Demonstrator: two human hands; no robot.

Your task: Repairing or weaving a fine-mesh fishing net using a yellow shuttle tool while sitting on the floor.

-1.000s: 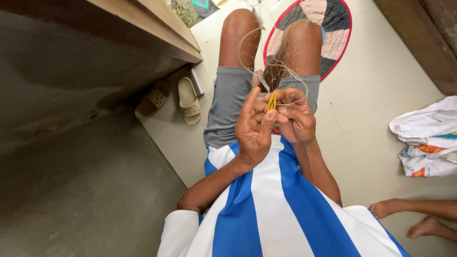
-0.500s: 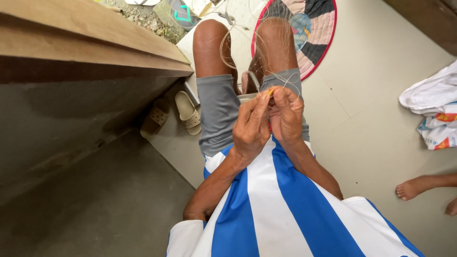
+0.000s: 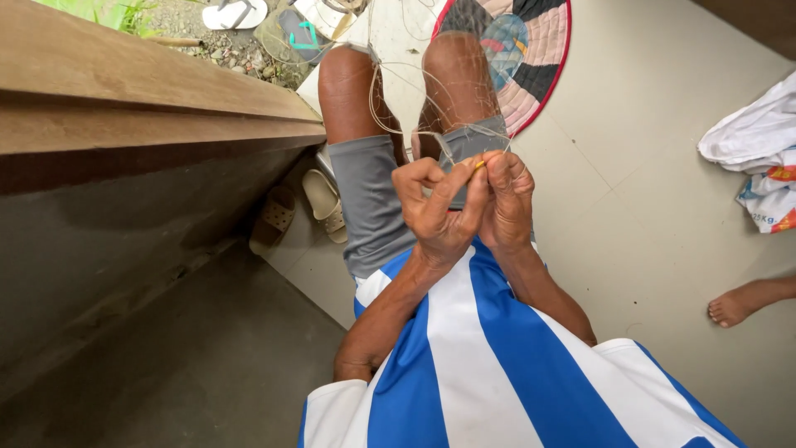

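Wooden ledge [image 3: 149,91] runs along the left side, with a dark concrete wall [image 3: 108,249] beneath it. Below its right end, a pair of tan sandals [image 3: 303,211] lies on the pale floor [image 3: 663,274], near the left edge of the tiles. At centre, the seated person's grey shorts [image 3: 373,199] and bare knees point toward the top edge, and a blue-and-white striped shirt [image 3: 473,365] fills the bottom. Left hand [image 3: 433,211] is raised above the lap, fingers curled, thumb and forefinger closed toward the right hand. Between the two hands sits a small yellow needle [image 3: 480,164], only its tip showing; which hand actually grips it cannot be told. Right hand [image 3: 507,199] is closed tight, fingertips pinched together at the needle and touching the left thumb. Thin pale net line [image 3: 398,129] loops from the fingertips up over both knees toward the top edge. Beyond the right knee, a round patchwork mat [image 3: 531,58] with a red rim lies on the floor. At the right edge lies a white sack [image 3: 750,137], and below it another person's bare foot [image 3: 734,305] rests on the floor, well apart from the hands.
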